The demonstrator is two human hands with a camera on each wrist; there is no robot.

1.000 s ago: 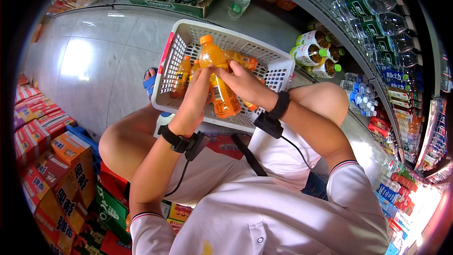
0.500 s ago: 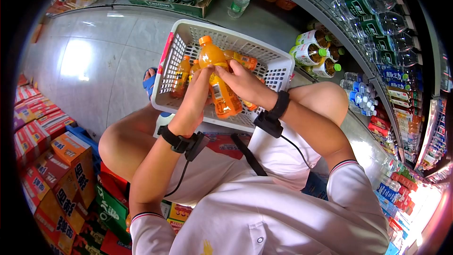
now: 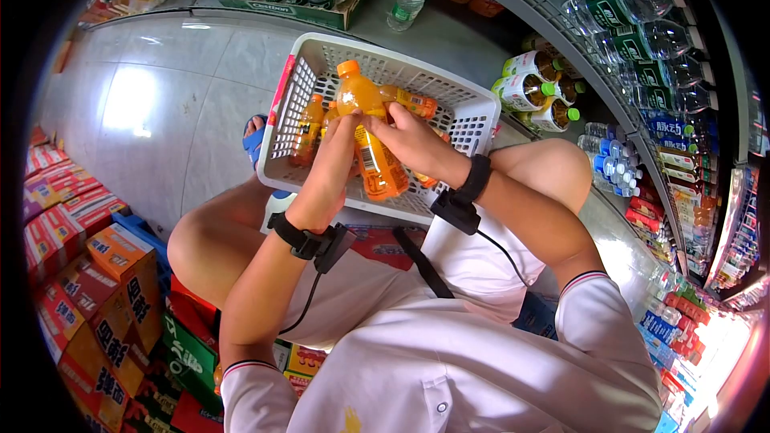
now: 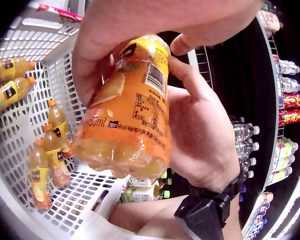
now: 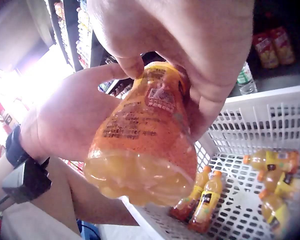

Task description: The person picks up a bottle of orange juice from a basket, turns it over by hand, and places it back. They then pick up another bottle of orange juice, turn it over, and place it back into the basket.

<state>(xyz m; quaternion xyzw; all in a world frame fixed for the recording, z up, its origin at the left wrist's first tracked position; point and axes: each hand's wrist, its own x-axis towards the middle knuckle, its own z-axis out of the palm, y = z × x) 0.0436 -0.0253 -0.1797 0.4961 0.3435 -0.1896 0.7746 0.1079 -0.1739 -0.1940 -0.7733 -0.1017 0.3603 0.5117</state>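
Note:
Both hands hold a large bottle of orange juice drink (image 3: 381,164) over a white plastic basket (image 3: 479,124). My left hand (image 3: 330,152) grips it from the left, and my right hand (image 3: 415,142) from the right, thumbs near each other around its upper middle. The bottle's orange cap points away from me and its ridged base toward me. Printed text and a barcode on the label show in the left wrist view. Inside the basket stand or lie several smaller orange juice bottles (image 4: 38,175), some along the left side, others on their sides (image 5: 272,161).
A carton of water bottles (image 3: 277,10) and a single water bottle (image 3: 411,2) stand beyond the basket. Shelves of drinks (image 3: 646,40) curve along the right. Stacked boxes (image 3: 104,293) fill the lower left. My bent knees (image 3: 196,244) flank the basket.
The bottle has turned slightly about its length in the hands, so a little different part of the label faces up. Hands and basket stay in place.

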